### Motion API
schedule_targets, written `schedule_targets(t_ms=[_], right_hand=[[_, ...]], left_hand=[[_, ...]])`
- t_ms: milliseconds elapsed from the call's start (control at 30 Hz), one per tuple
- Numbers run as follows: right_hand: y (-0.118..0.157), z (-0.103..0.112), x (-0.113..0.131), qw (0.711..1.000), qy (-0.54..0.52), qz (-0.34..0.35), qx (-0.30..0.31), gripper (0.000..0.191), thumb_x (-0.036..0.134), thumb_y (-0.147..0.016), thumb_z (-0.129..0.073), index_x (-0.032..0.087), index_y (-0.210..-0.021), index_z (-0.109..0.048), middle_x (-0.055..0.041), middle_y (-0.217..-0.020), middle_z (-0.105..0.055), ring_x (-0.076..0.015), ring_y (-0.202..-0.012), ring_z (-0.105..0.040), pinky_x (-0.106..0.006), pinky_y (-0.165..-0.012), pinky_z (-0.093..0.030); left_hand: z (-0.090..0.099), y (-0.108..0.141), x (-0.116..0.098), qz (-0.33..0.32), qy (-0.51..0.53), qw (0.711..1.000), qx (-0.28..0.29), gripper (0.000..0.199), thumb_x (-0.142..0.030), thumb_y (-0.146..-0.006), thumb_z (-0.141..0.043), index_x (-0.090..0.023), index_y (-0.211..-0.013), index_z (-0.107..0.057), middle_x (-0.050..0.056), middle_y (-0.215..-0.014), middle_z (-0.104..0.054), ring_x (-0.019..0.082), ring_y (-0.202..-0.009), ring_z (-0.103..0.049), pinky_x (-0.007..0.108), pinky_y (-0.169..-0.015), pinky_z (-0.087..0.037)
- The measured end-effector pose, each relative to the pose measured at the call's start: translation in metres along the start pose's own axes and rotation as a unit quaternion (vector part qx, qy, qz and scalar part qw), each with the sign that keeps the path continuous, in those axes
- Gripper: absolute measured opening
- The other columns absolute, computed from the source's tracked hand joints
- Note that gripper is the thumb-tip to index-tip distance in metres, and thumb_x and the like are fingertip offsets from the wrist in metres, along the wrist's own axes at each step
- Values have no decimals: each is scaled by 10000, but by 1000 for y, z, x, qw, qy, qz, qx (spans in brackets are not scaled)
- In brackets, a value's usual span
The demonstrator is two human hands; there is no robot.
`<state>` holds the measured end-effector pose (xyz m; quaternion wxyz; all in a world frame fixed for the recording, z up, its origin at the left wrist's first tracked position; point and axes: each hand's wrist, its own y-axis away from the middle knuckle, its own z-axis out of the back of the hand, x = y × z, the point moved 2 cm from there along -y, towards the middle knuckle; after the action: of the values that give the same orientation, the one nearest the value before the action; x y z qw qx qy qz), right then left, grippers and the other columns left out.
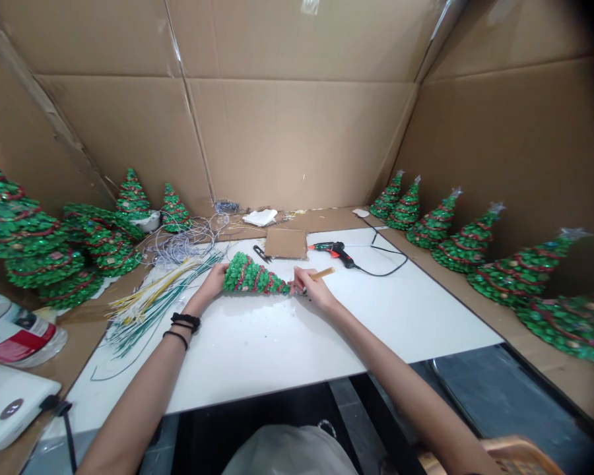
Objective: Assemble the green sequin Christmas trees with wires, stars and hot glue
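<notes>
A small green Christmas tree [250, 274] with red garland lies on its side just above the white board. My left hand [216, 280] is closed round its wide base, the fingers partly hidden behind it. At the narrow tip, my right hand [313, 288] is closed in a pinch, with a tan stick [325, 272] jutting out between the fingers. Whether the fingertips also grip the tree's tip cannot be made out. Just beyond the hands are black thread snips [262, 254], a square of cardboard [286, 243] and a glue gun [337, 253] with an orange trigger.
Several star-topped trees [462, 244] line the right side, and more trees [103, 244] crowd the left. Yellow, white and green wires [151, 297] lie beside my left arm, near a tangle of pale cord [183, 244]. A bottle [17, 330] and white box [14, 402] stand front left.
</notes>
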<state>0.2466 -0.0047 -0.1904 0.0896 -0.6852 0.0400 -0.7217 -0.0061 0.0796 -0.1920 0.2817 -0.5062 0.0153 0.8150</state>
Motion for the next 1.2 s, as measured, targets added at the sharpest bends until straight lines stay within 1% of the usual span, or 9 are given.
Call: schedule_targets(t_ms=[100,200,367,467,600,833,1200], right_hand=[[0,-1,0,1000,19,-6,5,571,624,-824,-435,206,-441,-364,48,-436,-345,-157,-513,-574,-291,-616,-418],[0,-2,2,1000,28,-7,3,574,626,-824,-428,205,-438,-365,43,-434,-353,-151,-501,-559,-277,-575,-390],[2,-3,4,999,47,-1,10,568,617,-831,-416,203,-443,-377,24,-459,-421,-129,-503,-491,-274,-582,-382],[3,-4,4,998,65,8,13,555,588,-849,-400,204,-450,-377,18,-474,-436,-122,-508,-441,-274,-583,-361],[5,-5,7,995,96,25,23,511,513,-875,-372,204,-468,-369,16,-506,-435,-126,-537,-416,-277,-600,-339],[9,-5,12,988,138,63,42,423,395,-893,-311,207,-515,-348,19,-542,-396,-133,-561,-376,-277,-593,-308],[11,-13,14,981,179,73,26,418,409,-916,-265,213,-549,-309,21,-556,-359,-137,-563,-348,-285,-584,-287]], left_hand=[[0,0,-1,-2,-4,1000,-1,228,-314,-657,-589,-123,-540,-635,6,-539,-624,153,-575,-533,234,-564,-452],[0,0,-1,-3,-5,1000,5,222,-312,-659,-592,-117,-577,-658,10,-552,-630,158,-593,-542,239,-584,-458],[0,-1,0,-1,-2,1000,7,236,-334,-655,-606,-112,-612,-675,16,-563,-641,165,-596,-549,245,-600,-465],[0,-2,0,-1,1,1000,9,239,-339,-656,-610,-113,-625,-678,19,-571,-648,170,-605,-559,251,-620,-472],[0,-1,0,2,5,1000,10,223,-328,-651,-620,-114,-628,-679,21,-575,-652,172,-606,-568,259,-636,-477],[-1,-1,0,3,10,1000,12,231,-322,-666,-603,-108,-646,-688,18,-565,-645,169,-608,-566,250,-616,-473],[0,-1,2,1,8,1000,-2,208,-300,-656,-607,-109,-621,-680,14,-559,-638,170,-620,-564,240,-590,-460]])
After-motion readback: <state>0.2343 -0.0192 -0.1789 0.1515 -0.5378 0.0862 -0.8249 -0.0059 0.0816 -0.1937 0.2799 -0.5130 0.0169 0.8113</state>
